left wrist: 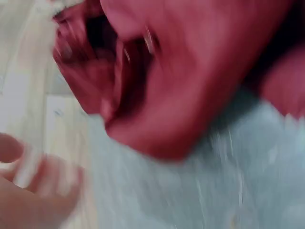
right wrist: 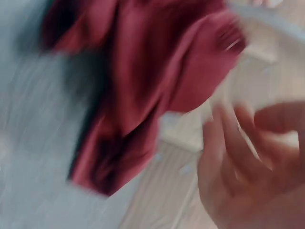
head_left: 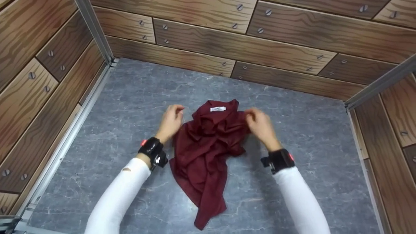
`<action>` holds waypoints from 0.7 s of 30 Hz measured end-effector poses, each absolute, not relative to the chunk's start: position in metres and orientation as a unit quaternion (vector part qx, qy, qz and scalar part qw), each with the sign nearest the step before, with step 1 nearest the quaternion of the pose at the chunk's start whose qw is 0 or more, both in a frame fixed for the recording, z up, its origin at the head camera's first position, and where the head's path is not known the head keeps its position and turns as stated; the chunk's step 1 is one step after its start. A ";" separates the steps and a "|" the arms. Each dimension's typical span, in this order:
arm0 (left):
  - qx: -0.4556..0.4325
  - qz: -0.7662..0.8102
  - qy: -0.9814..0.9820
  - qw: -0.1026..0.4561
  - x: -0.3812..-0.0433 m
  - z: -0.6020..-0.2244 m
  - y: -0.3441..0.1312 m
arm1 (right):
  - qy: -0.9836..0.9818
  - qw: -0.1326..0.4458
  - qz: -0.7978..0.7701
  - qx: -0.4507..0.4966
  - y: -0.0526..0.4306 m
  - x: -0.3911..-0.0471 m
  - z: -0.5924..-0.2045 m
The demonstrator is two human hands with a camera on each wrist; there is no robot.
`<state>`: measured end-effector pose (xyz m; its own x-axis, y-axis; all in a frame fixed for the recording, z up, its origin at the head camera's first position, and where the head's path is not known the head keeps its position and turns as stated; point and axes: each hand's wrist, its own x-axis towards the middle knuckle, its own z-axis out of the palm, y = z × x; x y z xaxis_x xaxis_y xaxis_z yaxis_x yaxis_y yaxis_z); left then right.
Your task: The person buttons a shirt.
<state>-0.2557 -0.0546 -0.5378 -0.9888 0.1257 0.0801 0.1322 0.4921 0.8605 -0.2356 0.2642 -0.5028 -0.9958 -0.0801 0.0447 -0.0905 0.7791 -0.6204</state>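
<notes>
Dark red garment, rumpled, between two loose hands

Left hand [head_left: 172, 122]: fingers relaxed, slightly bent, holding nothing; cloth just beside them, on their inner side. Right hand [head_left: 260, 126]: fingers loosely bent and parted from the thumb; the head view overlaps them with a cloth edge, but the right wrist view shows a gap — we count them as holding nothing.

Dark red garment [head_left: 200, 152]: lying between both sets of fingers, folded over itself. Collar [head_left: 232, 105] with white label [head_left: 217, 109]: between the fingertips and slightly beyond them. Narrow tail of cloth [head_left: 209, 209]: trailing from the fingers back toward the wearer, between the white sleeves [head_left: 302, 198].

Handling note: we would pinch single layers at the shoulder edges, thumb against fingers, and draw evenly apart; a grip through several folds would, we judge, drag the creases along. The soft cloth probably needs a light lift first.

Edges and room: grey marbled surface [head_left: 312, 130] shows outward of either hand, so we see ample sideways travel. Beyond the fingertips, a shorter stretch — then the wood-patterned back wall [head_left: 195, 47]. The left metal rail [head_left: 70, 136] stands well apart from the left fingers.
</notes>
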 end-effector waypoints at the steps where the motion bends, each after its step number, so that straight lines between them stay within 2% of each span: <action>1: -0.057 -0.475 -0.878 -0.015 -0.261 -0.541 -0.055 | -0.948 0.019 0.318 0.029 0.269 -0.242 -0.509; 4: -0.056 -0.427 -0.897 -0.096 -0.273 -0.551 -0.051 | -0.957 -0.005 0.290 0.009 0.276 -0.255 -0.529; 6: -0.074 -0.415 -0.898 -0.124 -0.278 -0.556 -0.045 | -0.962 -0.032 0.273 0.003 0.274 -0.259 -0.540; 8: -0.088 -0.411 -0.898 -0.129 -0.283 -0.560 -0.036 | -0.969 -0.039 0.244 -0.006 0.268 -0.260 -0.547; 12: -0.086 -0.404 -0.900 -0.137 -0.287 -0.566 -0.022 | -0.985 -0.016 0.169 -0.032 0.254 -0.254 -0.550; 15: -0.072 -0.393 -0.905 -0.145 -0.283 -0.570 -0.016 | -0.990 -0.007 0.139 -0.016 0.249 -0.248 -0.547; 18: -0.080 -0.374 -0.918 -0.103 -0.277 -0.574 -0.016 | -0.989 0.009 0.146 0.036 0.251 -0.243 -0.543; 21: -0.135 -0.356 -0.925 0.012 -0.272 -0.572 -0.021 | -0.973 0.049 0.208 0.090 0.260 -0.238 -0.538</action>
<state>-0.2720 -0.0214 -0.5722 -0.9631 0.2415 0.1188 0.2588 0.7104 0.6545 -0.2376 0.2596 -0.5383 -0.9789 -0.1551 0.1334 -0.1961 0.8974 -0.3952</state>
